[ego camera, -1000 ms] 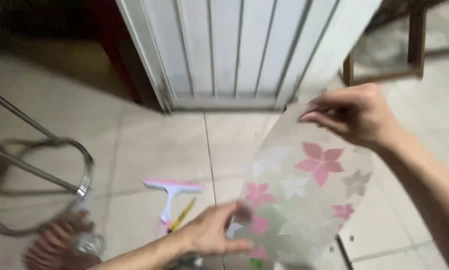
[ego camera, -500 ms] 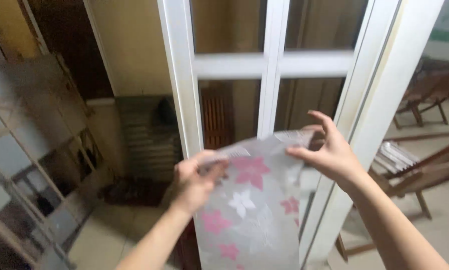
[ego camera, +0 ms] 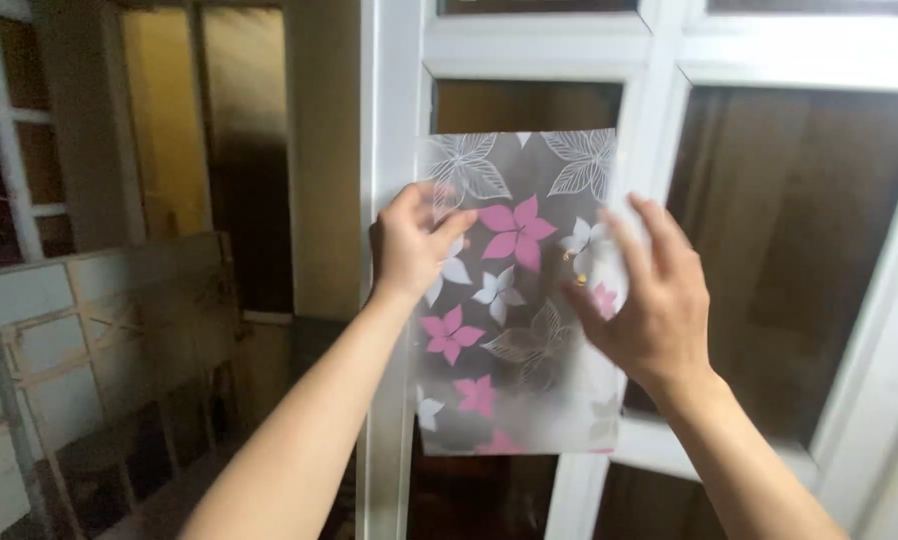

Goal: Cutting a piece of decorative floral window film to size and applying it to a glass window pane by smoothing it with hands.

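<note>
I hold the flowered film sheet point(ego camera: 514, 300) against the white window frame point(ego camera: 399, 100), over its left pane. Left hand point(ego camera: 414, 245) pinches the left edge; right hand point(ego camera: 649, 300) is spread flat on it. I judge it light, limp and crease-prone: grip the edges.

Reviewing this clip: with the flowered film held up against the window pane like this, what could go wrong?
The flowered film sheet overlaps the white window frame, so it may sit crooked. Only the left hand grips its edge; the right hand lies flat on it, so the loose lower part could sag or crease.
</note>
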